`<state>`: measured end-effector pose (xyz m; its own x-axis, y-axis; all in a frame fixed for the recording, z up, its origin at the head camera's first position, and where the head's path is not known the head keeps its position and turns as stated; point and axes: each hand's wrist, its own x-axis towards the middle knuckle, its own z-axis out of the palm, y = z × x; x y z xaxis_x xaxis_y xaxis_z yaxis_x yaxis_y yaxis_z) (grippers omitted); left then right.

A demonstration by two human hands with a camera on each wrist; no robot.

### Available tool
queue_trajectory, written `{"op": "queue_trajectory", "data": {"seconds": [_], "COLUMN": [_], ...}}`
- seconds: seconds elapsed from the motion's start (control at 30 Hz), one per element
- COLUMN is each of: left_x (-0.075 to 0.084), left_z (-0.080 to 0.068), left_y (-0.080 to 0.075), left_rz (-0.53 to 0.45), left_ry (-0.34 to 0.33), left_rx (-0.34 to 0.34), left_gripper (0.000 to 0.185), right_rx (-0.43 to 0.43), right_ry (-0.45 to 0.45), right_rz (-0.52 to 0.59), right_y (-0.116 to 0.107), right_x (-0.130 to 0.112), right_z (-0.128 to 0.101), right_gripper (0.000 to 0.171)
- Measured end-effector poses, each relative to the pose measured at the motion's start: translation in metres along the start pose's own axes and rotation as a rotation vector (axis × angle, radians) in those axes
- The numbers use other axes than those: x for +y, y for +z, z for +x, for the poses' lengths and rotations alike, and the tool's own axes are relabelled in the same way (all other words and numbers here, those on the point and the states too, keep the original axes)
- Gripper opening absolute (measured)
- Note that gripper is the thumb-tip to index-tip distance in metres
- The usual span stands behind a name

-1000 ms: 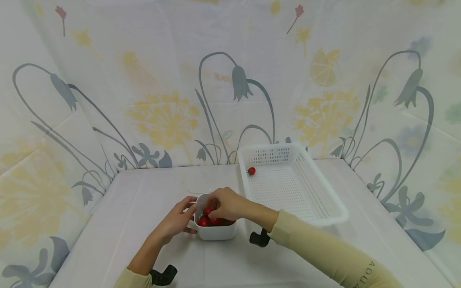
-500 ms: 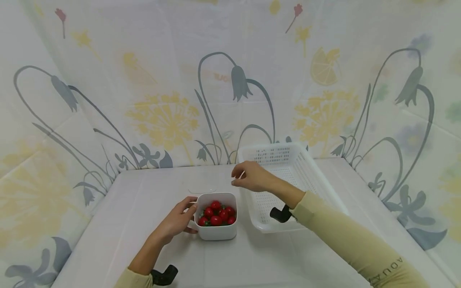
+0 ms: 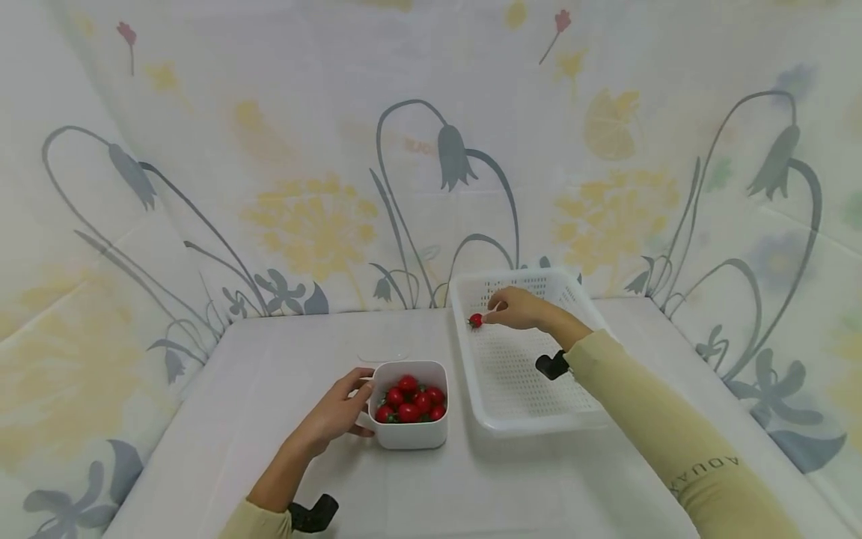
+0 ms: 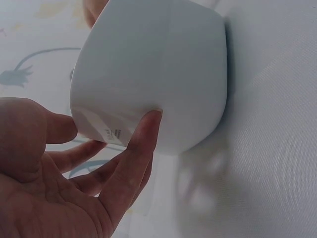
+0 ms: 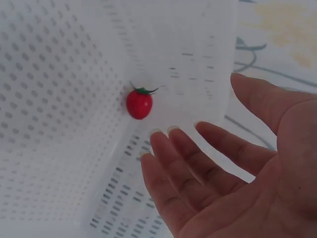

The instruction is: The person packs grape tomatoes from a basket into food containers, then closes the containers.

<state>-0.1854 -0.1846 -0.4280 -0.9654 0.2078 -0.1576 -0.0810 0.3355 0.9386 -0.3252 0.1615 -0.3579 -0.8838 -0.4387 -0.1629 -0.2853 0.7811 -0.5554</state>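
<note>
Two white containers stand on the table, ordered here from big to small. First comes the perforated basket, at about two o'clock from the small tub. The right hand hovers inside the basket's far end with fingers spread and relaxed, holding nothing; a single cherry tomato lies just at nine o'clock of the fingertips, against the basket wall, apart from them. The tub sits close to the body, filled with red tomatoes. The left hand rests at nine o'clock of the tub, fingers lightly bent against its wall, probably to keep it steady.
</note>
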Motion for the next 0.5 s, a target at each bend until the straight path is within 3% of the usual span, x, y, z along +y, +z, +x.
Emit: {"op": "queue_trajectory", "data": {"seconds": [0.23,0.5], "left_x": [-0.001,-0.002], "left_z": [0.002,0.002], "left_y": [-0.002,-0.002], "left_rz": [0.001,0.004], "left_ry": [0.012,0.014], "left_rx": [-0.025,-0.024], "left_gripper": [0.038,0.038], "right_rx": [-0.129,-0.197], "right_ry": [0.111,0.171], "right_rz": [0.121,0.176], "right_y": [0.006,0.013], "right_x": [0.017,0.028], "right_z": [0.013,0.027], "right_gripper": [0.053,0.059]}}
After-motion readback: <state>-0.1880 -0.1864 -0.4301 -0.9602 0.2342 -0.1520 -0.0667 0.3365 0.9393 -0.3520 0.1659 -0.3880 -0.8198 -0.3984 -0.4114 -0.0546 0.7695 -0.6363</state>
